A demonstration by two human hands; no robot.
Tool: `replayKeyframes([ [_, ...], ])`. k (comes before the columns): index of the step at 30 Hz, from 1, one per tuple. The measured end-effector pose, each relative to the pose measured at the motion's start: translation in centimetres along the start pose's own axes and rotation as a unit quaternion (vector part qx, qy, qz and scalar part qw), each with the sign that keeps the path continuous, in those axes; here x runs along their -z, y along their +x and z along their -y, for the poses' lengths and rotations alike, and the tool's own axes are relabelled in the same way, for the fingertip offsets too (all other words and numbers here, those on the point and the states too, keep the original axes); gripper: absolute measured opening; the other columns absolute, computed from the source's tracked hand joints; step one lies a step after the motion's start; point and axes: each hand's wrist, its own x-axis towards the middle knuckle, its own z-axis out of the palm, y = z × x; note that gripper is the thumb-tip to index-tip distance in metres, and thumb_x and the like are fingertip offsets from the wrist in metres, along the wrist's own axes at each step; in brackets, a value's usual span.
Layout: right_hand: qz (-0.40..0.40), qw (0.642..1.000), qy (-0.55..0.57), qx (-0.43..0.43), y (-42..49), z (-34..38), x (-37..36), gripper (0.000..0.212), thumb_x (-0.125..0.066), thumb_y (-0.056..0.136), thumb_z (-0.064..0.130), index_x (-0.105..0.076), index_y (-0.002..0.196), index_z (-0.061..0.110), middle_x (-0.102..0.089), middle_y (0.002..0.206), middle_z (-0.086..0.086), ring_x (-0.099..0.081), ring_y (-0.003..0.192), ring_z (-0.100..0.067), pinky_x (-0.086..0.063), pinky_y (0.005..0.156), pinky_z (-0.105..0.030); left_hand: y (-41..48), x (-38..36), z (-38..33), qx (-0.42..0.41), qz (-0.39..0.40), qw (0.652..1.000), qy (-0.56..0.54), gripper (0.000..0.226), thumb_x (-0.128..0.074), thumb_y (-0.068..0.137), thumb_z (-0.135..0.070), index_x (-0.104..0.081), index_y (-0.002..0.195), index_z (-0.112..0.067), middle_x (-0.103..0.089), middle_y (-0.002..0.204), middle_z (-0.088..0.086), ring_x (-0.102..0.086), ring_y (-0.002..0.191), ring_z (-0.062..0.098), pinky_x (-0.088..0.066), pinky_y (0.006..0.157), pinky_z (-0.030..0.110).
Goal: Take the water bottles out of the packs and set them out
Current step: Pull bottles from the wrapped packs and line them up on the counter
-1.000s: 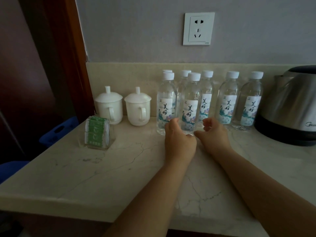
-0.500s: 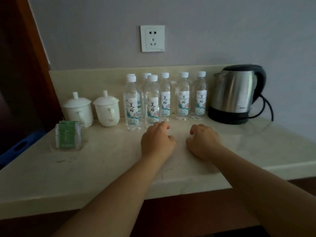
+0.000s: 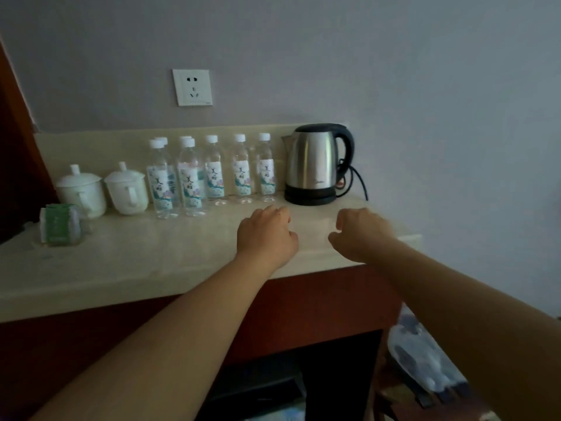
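Bottles [image 3: 216, 174] lined up left of the kettle [image 3: 312, 170]
Left hand [image 3: 264, 235] and right hand [image 3: 359, 233] hover before it, loosely curled, apparently empty; labels face forward for display

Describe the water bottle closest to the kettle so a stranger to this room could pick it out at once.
Find the steel kettle with the black handle at the right end of the pale stone counter. To its left stands a row of clear, white-capped water bottles. The rightmost bottle is the one: only it has the kettle beside it.
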Motion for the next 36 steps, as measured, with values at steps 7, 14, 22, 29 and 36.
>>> replayKeyframes([
  [7,0.014,0.997,-0.055,-0.048,-6.6,-11.9,4.1,0.03,-0.051,0.087,0.031,-0.058,0.112,0.016,-0.06,0.109,-0.006,-0.058,0.095,-0.026,-0.042,0.074,-0.031,-2.4,-1.8,-13.0,-0.052,0.002,0.999,-0.011,0.027,-0.048,0.085,-0.025,-0.057,0.11,-0.019,-0.059,0.112,0.001,-0.052,0.102,0.023,-0.032,0.07,0.03],
  [14,0.027,0.99,-0.076,-0.111,-9.7,-21.7,6.6,0.021,-0.05,0.087,0.028,-0.057,0.102,0.015,-0.06,0.102,-0.006,-0.051,0.081,-0.024,-0.039,0.068,-0.029,-1.8,-4.1,-23.0,-0.114,0.02,0.993,-0.026,0.026,-0.047,0.085,-0.025,-0.058,0.108,-0.017,-0.06,0.109,0.002,-0.054,0.098,0.024,-0.033,0.068,0.03],
  [22,0.02,0.984,-0.106,-0.143,-8.6,-30.6,6.5,0.023,-0.05,0.083,0.023,-0.04,0.063,0.016,-0.047,0.07,-0.001,-0.046,0.06,-0.019,-0.033,0.055,-0.026,0.9,-9.0,-31.5,-0.157,0.033,0.985,-0.059,0.026,-0.047,0.087,-0.027,-0.058,0.108,-0.016,-0.061,0.107,0.002,-0.055,0.092,0.023,-0.037,0.067,0.03],
  [29,0.035,0.981,-0.114,-0.153,-3.1,-36.0,4.5,0.02,-0.05,0.084,0.025,-0.041,0.068,0.016,-0.046,0.071,0.001,-0.045,0.06,-0.016,-0.028,0.051,-0.024,6.8,-13.9,-34.4,-0.178,0.071,0.98,-0.047,0.027,-0.047,0.087,-0.024,-0.057,0.111,-0.017,-0.062,0.109,0.001,-0.056,0.095,0.023,-0.036,0.068,0.03],
  [36,0.034,0.984,-0.098,-0.148,2.9,-40.2,1.5,0.022,-0.049,0.083,0.024,-0.04,0.065,0.016,-0.049,0.071,-0.001,-0.045,0.058,-0.016,-0.028,0.048,-0.023,12.3,-18.5,-35.8,-0.176,0.093,0.979,-0.041,0.027,-0.047,0.087,-0.023,-0.057,0.111,-0.016,-0.061,0.108,0.001,-0.056,0.095,0.023,-0.038,0.069,0.03],
])
